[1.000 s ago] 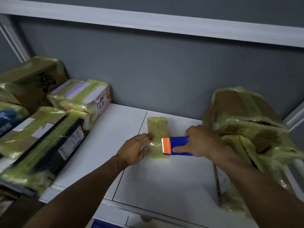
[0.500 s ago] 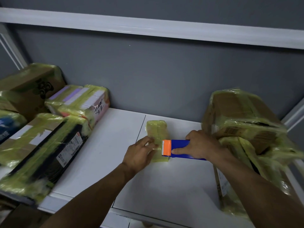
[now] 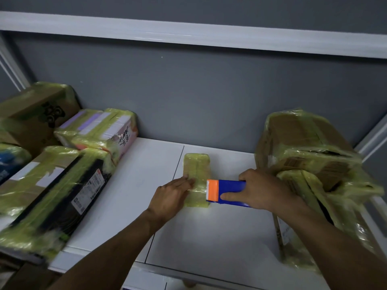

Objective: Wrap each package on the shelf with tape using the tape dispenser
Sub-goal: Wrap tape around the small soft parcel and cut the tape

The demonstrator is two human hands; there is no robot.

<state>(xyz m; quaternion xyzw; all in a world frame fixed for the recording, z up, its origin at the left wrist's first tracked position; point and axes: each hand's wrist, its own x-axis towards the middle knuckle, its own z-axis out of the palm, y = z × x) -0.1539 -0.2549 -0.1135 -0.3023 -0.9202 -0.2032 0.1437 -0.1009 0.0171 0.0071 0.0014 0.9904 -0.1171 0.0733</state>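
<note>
My left hand (image 3: 170, 197) lies palm down on the near left part of the small package (image 3: 196, 166). Its fingers (image 3: 186, 182) are straight and flat, pressing on the top face. The left forearm enters from the lower left. My right hand (image 3: 263, 190) grips the tape dispenser (image 3: 230, 191). The index finger (image 3: 232, 196) lies straight along its near side, and the other fingers curl over its far edge. The dispenser is held level, with its orange head at the right edge of the package.

The small package is a flat oblong block covered in glossy, wrinkled yellow-green film. It lies in the middle of the shelf (image 3: 209, 237), a smooth white surface made of panels, with one seam running just beside the package's left edge. The dispenser has a smooth blue box-shaped body and an orange plastic head with a toothed edge.

To the left sits a group of film-wrapped packages (image 3: 62, 185), one long and black and one white with handwriting. To the right is a stack of cardboard boxes (image 3: 303, 147), loosely wrapped in the same crinkled film.
</note>
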